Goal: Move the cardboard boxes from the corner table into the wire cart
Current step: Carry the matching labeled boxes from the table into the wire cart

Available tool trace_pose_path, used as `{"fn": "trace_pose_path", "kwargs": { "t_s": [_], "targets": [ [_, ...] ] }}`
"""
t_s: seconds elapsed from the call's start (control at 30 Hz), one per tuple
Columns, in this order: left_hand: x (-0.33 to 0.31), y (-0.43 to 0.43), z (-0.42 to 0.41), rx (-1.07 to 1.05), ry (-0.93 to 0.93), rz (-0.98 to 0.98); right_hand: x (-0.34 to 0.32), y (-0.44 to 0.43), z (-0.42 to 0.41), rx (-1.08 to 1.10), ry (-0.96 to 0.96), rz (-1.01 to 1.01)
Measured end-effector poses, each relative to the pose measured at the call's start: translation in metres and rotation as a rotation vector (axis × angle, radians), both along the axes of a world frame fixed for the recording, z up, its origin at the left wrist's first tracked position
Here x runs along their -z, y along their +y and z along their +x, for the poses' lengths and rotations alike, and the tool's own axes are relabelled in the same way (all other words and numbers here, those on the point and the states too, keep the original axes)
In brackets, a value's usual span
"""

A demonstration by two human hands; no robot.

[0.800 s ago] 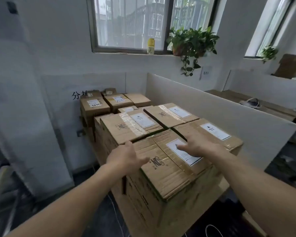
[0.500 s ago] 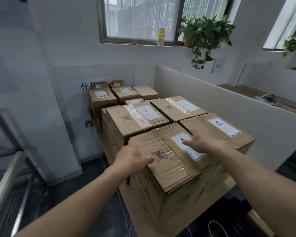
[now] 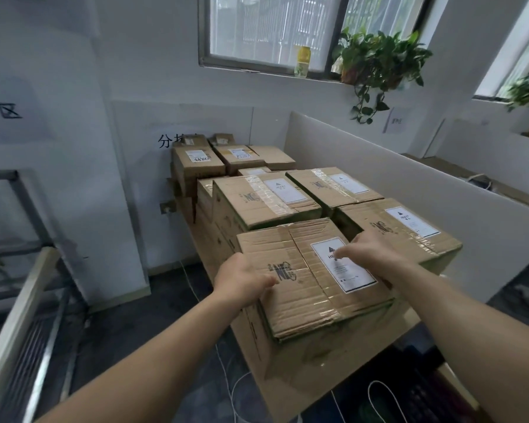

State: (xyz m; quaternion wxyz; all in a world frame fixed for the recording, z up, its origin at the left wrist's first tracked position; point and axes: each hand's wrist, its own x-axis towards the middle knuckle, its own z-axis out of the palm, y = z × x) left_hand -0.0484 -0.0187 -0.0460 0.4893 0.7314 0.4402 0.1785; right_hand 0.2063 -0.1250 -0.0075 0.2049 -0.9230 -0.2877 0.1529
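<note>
Several brown cardboard boxes fill the corner table. The nearest box (image 3: 300, 294) carries a white label and sits on top of another box (image 3: 318, 364). My left hand (image 3: 242, 282) grips its left top edge, thumb on the lid and fingers down the side. My right hand (image 3: 373, 254) lies on the lid at its far right corner, fingers stretched over the label. Behind it stand similar boxes (image 3: 263, 203), and smaller ones (image 3: 196, 160) at the wall. The wire cart (image 3: 22, 315) shows at the left edge, its metal rail and grid partly out of frame.
A white partition (image 3: 409, 190) walls off the table's right side. White cables (image 3: 229, 380) trail over the dark floor between the table and the cart. A potted plant (image 3: 379, 62) and a yellow bottle (image 3: 302, 61) stand on the windowsill.
The nearest box has slid toward me and turned slightly. My left hand has shifted from its top corner to its left edge. The view has swung left, bringing the cart in.
</note>
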Motion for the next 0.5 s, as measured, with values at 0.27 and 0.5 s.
{"fn": "trace_pose_path", "kwargs": {
  "t_s": [0.27, 0.5],
  "targets": [
    [0.003, 0.005, -0.077, -0.065, 0.027, -0.039, 0.002, 0.006, -0.082, -0.015, -0.008, -0.043],
    [0.007, 0.029, -0.169, -0.180, 0.070, -0.022, 0.007, 0.038, -0.172, -0.094, 0.055, -0.010]
  ]
}}
